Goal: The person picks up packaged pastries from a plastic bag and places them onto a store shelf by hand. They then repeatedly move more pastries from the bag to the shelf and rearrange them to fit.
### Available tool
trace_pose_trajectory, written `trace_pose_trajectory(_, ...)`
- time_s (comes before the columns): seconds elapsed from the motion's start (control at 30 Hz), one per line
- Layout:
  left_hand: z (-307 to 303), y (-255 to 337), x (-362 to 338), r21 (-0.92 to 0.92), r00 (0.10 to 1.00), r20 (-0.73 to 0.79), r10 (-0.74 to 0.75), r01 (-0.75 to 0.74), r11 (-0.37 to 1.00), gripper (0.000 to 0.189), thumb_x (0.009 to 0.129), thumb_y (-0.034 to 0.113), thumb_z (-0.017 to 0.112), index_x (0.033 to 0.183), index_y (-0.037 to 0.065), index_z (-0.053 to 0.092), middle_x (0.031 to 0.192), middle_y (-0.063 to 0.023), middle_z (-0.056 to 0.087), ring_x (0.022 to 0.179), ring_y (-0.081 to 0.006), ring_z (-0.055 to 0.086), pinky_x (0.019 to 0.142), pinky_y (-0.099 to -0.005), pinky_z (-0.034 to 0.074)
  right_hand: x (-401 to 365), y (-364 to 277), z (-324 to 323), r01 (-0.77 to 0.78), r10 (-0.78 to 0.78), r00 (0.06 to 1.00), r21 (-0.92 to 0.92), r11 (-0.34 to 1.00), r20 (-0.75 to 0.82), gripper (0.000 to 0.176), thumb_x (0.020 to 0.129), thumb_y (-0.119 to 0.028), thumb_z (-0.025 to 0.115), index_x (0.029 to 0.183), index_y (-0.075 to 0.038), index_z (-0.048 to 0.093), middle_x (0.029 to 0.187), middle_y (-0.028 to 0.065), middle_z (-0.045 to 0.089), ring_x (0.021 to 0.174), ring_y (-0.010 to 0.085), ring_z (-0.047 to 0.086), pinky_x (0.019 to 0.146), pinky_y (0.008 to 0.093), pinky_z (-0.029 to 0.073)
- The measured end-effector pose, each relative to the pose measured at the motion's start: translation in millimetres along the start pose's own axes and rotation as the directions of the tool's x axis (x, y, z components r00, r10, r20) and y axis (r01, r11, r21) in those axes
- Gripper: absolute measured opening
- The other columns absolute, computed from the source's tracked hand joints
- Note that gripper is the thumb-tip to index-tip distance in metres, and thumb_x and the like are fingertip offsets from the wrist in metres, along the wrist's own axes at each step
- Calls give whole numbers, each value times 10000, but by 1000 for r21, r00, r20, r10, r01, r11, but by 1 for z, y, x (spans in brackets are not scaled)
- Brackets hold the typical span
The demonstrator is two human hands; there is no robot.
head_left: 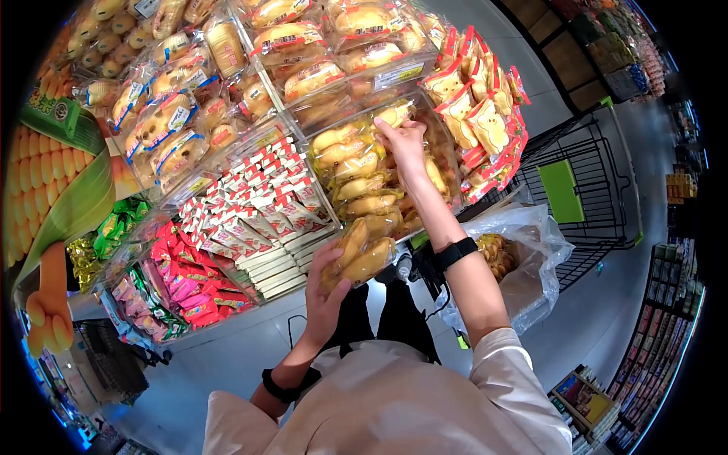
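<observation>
My left hand point(327, 287) holds a stack of wrapped yellow bread rolls point(364, 252) just below the shelf edge. My right hand point(403, 144) reaches up into a clear bin point(440, 121) of the same wrapped rolls point(356, 167), fingers closed on one roll point(394, 115) at the top. Both wrists wear a black band. A clear plastic bag point(523, 258) with more yellow snacks inside hangs open under my right forearm.
Neighbouring bins hold red-and-white boxed snacks point(258, 205), pink and red packets point(178, 284), green packets point(117, 224), packaged cakes point(171, 121) and red-edged toast packs point(478, 106). A black wire shopping cart point(599, 197) with a green flap stands to the right. Shelves line the aisle at far right.
</observation>
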State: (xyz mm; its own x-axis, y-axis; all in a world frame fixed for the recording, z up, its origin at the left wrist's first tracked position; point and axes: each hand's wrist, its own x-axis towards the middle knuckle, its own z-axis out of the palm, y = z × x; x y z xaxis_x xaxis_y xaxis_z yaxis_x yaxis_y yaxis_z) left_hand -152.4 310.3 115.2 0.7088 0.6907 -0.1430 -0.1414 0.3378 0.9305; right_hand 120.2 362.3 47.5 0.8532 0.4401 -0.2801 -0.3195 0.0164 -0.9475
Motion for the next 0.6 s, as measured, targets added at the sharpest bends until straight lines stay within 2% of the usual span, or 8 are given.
trace_pose_trajectory(0.1,1,-3,2,22,1000,-24,-6,6,1000,435,814,37,542,1236,66,441,1327,-137,358,1250,-251,348,1049,-351,269,2,3,-1,11,-12,1000,-205,979,-6,485,743,-211,766,922,-20,358,797,69,521,660,120,565,582,230,489)
trace_pose_trajectory(0.17,1,-4,3,36,999,-32,-14,15,999,437,814,36,539,1238,58,439,1319,-139,370,1248,-249,350,1051,-349,264,5,6,-5,15,-7,999,-227,974,36,509,718,-290,774,898,-20,381,675,56,537,585,125,539,552,233,451)
trace_pose_trajectory(0.27,-4,-11,5,91,999,34,13,-16,996,464,877,83,499,1307,61,328,1324,-124,359,1218,-254,398,1015,-380,346,10,13,-6,-15,42,997,-370,929,65,504,725,-367,757,853,-26,409,609,56,559,549,132,531,538,237,432)
trace_pose_trajectory(0.3,0,-9,6,17,1000,14,-8,8,1000,465,877,81,495,1309,59,325,1320,-127,365,1215,-258,404,1013,-385,351,11,15,-7,-30,64,996,-435,900,64,497,734,-386,747,837,-30,416,606,60,565,549,134,534,538,238,433)
trace_pose_trajectory(0.4,11,3,10,-134,998,-23,-50,46,990,469,877,75,483,1315,56,315,1312,-134,377,1208,-268,416,1006,-401,364,11,13,-14,-190,229,968,-305,933,100,551,756,-448,712,890,4,425,599,80,565,530,137,549,501,244,447)
trace_pose_trajectory(0.5,15,6,10,-189,999,-22,-49,44,981,467,876,54,482,1315,50,324,1310,-128,377,1209,-252,410,1010,-386,352,-2,-1,-8,-135,127,990,-194,972,-55,519,804,-451,659,890,6,428,703,96,585,504,123,537,472,231,469)
trace_pose_trajectory(0.53,16,7,9,-238,998,-16,-54,48,970,463,875,41,491,1312,46,337,1308,-118,377,1213,-232,399,1020,-361,331,-5,-8,-5,-112,95,991,-207,972,-90,694,802,-428,669,1135,76,328,733,138,609,516,140,578,498,219,492)
trace_pose_trajectory(0.6,16,7,7,-274,998,-13,-62,56,960,461,873,26,500,1309,42,351,1304,-104,376,1217,-210,389,1030,-336,311,-3,-5,-4,-47,35,995,-142,989,-90,783,796,-400,685,1213,88,237,728,141,612,550,151,605,499,219,492)
